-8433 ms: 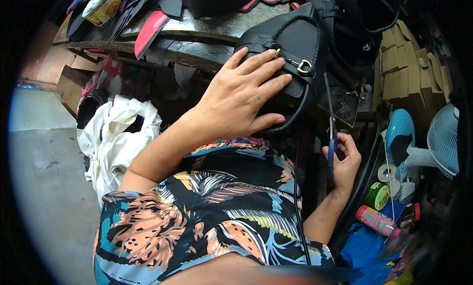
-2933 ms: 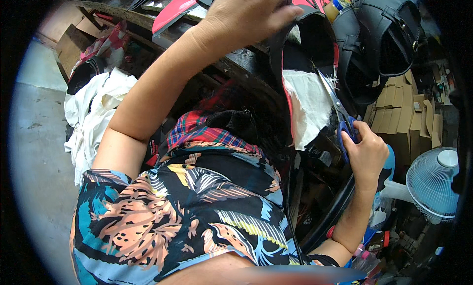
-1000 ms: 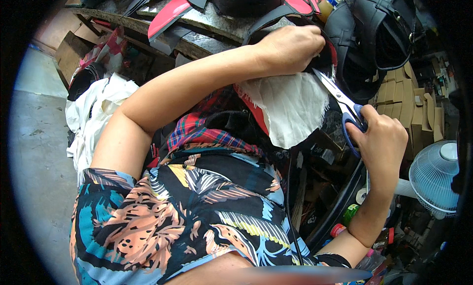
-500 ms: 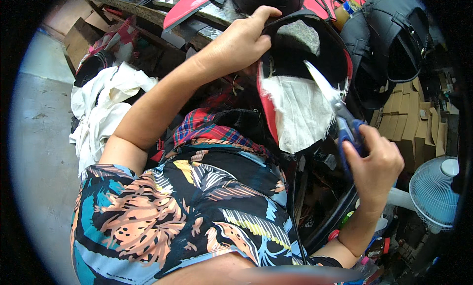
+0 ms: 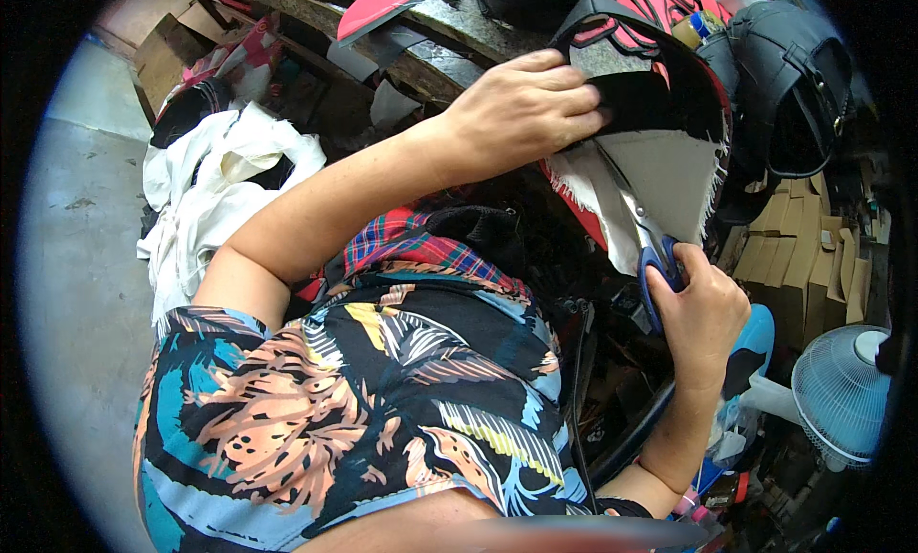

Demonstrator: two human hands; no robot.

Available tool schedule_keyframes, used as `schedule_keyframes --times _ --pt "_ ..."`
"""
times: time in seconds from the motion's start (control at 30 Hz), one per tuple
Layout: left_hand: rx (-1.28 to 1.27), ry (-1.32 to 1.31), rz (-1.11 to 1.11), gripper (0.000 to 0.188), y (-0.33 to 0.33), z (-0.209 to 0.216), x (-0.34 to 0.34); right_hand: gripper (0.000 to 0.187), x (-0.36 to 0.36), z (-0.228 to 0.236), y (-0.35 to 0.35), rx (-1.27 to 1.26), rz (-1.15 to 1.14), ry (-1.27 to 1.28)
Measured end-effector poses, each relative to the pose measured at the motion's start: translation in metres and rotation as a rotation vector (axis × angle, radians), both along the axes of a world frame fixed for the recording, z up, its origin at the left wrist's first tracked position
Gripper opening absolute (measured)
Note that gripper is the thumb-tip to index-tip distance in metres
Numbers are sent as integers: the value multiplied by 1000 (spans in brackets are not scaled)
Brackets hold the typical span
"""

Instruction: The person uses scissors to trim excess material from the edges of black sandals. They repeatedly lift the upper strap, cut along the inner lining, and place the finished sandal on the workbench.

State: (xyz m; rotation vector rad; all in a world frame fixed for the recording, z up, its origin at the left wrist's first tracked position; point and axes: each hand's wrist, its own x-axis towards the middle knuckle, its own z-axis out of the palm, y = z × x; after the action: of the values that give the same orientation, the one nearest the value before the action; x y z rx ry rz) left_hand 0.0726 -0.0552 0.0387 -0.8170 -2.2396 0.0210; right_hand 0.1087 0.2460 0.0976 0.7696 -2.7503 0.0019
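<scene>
My left hand [image 5: 535,104] is closed on the edge of a black-and-red shoe upper [image 5: 712,104], holding it up in front of me. White lining cloth [image 5: 660,166] with frayed edges fills the lower part of the upper. In my right hand [image 5: 703,300] are scissors [image 5: 652,257] with blue handles, the fingers wrapped through the loops. Their blades lie along the white lining, pointing up and left toward my left hand. Part of the lining hangs to the left of the blades.
Another black upper [image 5: 789,94] is at the right, above folded cardboard [image 5: 789,247]. Pink-red pieces [image 5: 382,6] lie on the worktable [image 5: 430,51] at the top. White cloth [image 5: 225,171] is heaped at the left. A fan [image 5: 841,390] stands at the lower right.
The shoe upper has shifted right and turned, with my left hand now lower along its edge. The scissors have come down and left, with their blades closer together against the lining.
</scene>
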Motion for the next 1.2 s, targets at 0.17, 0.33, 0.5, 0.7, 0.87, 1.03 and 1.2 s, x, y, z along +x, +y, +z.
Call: schedule_keyframes --times 0.17,0.33,0.5,0.7,0.87,1.03,1.2 --pt "33 -16 55 15 4 -1 -9 37 -1 0 2 -45 7 -13" --pt "-8 6 19 18 4 -7 -15 36 -4 0 5 -81 -2 7" --pt "88 10 134 19 9 -13 -24 36 -5 0 6 -124 7 -16" --pt "213 -79 128 16 6 -11 -29 38 -5 2 -4 -123 -8 -36" --pt "310 -188 -9 10 3 -6 -26 42 -11 -5 -24 -32 86 71" --pt "281 -213 22 24 7 -1 -25 41 -16 -15 -37 25 36 66" --pt "416 -150 -31 16 7 11 -26 37 -12 -21 -31 38 142 86"
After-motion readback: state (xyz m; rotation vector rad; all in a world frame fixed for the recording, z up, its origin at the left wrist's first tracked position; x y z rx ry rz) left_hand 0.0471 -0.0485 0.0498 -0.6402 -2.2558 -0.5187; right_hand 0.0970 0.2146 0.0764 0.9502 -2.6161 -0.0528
